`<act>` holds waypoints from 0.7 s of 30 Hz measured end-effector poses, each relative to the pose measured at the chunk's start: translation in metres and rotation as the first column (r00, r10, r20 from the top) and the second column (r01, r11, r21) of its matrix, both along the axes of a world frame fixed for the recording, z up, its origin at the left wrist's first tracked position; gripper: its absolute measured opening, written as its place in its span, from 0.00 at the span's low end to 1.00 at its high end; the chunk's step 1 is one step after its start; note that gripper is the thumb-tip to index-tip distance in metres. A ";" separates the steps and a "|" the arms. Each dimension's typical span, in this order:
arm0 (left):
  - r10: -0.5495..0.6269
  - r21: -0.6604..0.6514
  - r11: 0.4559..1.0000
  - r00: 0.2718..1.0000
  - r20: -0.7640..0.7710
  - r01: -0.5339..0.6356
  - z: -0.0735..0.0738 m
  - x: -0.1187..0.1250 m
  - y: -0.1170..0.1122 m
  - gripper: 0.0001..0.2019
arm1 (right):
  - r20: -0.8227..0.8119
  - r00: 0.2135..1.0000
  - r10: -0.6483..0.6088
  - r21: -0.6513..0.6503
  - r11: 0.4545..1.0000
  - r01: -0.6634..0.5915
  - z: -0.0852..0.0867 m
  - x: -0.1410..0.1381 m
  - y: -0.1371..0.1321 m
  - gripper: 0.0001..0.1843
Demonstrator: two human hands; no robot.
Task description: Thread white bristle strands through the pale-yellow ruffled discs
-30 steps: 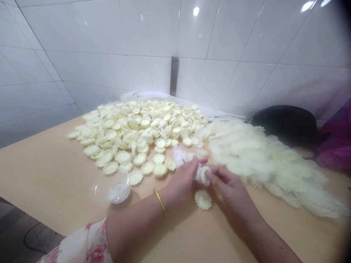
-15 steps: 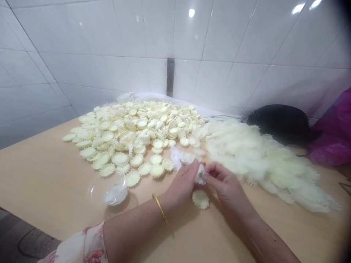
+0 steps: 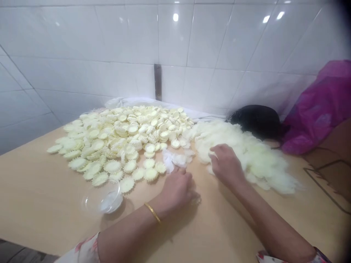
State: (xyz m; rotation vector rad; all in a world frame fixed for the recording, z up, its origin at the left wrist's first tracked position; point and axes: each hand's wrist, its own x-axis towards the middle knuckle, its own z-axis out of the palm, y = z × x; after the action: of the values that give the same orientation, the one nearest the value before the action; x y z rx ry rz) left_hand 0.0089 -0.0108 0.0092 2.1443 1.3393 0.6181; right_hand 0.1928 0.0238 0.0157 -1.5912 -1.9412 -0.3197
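My left hand [image 3: 177, 190] is over the wood-coloured table with its fingers curled downward, a gold bangle on the wrist. What its fingertips hold is hidden and blurred. Further right and forward, my right hand [image 3: 227, 165] reaches to the near left edge of a heap of pale, sheer frilled pieces [image 3: 246, 153]. Its thumb and forefinger are pinched together; a pale bit shows at their tips, too blurred to name. Left of both hands lies a large pile of cream scalloped discs [image 3: 112, 166]. A white crumpled cloth piece [image 3: 175, 159] lies just beyond my left hand.
A clear plastic bowl [image 3: 111, 199] with something white in it stands at the front left. Behind the frilled heap lies a black object [image 3: 256, 120], with a magenta bag [image 3: 315, 106] to its right. A tiled wall [image 3: 131, 36] closes off the back.
My hands have parted: the right one moved from the white piece between them to the frilled heap. The single disc below them no longer shows on the table. The view has shifted right.
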 end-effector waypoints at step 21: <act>0.124 -0.156 0.986 0.856 0.503 -0.052 -0.012 -0.001 0.011 0.08 | -0.872 0.489 0.018 -0.309 0.755 -0.579 -0.004 -0.030 -0.043 0.15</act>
State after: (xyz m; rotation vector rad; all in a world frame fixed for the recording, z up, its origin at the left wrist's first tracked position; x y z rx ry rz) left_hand 0.0082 -0.0003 -0.0029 1.6498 1.1423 1.0187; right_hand 0.1630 -0.0195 0.0115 -1.2395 -1.4885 1.1418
